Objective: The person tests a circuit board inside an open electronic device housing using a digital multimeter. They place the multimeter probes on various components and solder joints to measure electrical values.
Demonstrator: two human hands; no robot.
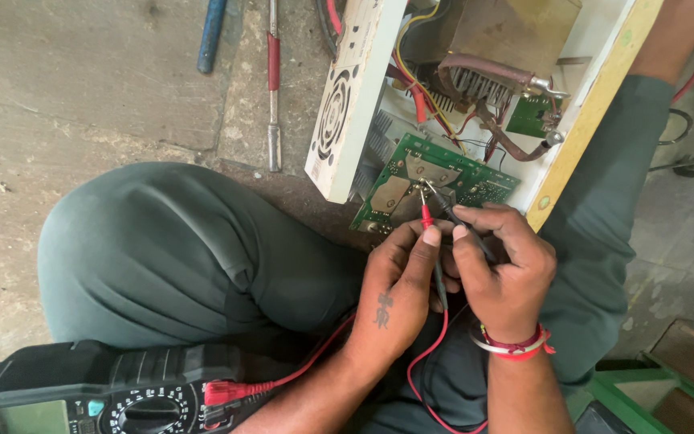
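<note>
I see my left hand (395, 289) pinching the slim red test probe (426, 215) and my right hand (504, 269) gripping the black probe (453, 213), its shaft mostly hidden; both tips touch the green circuit board (431, 181).

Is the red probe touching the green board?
Yes, the left hand holds the red probe with its tip down on the green board.

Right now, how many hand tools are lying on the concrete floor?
2: a blue-handled tool at the top left, and a metal tool with a red grip just right of it, beside the opened white casing. Others may lie out of frame.
</note>
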